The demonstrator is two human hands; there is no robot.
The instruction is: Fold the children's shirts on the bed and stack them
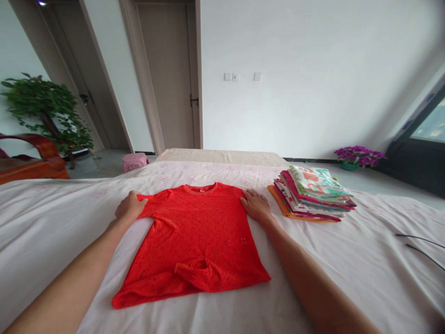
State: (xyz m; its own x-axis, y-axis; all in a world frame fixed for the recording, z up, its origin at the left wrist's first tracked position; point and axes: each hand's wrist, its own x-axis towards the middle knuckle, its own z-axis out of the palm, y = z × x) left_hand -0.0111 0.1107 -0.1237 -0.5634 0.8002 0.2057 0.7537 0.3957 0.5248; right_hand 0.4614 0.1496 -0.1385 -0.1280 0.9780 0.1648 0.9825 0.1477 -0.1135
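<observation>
A red short-sleeved T-shirt (198,227) with small eyelet holes lies spread out, its neckline facing away from me. Its lower hem is rumpled, with a fold raised near the middle. My left hand (129,207) pinches the end of the left sleeve, fingers closed on the cloth. At the other side, my right hand (255,204) rests palm down over the right sleeve and shoulder edge, fingers stretched out. Most of the right sleeve is hidden under that hand. Right of it stands a stack of folded clothes (309,197), a white patterned piece on top.
A pale floral sheet (368,260) covers the surface under the shirt. Dark thin cords (422,239) lie at the right edge. Beyond are a pink stool (135,161), a wooden armchair (34,157), a green potted plant (45,106) and purple flowers (359,157).
</observation>
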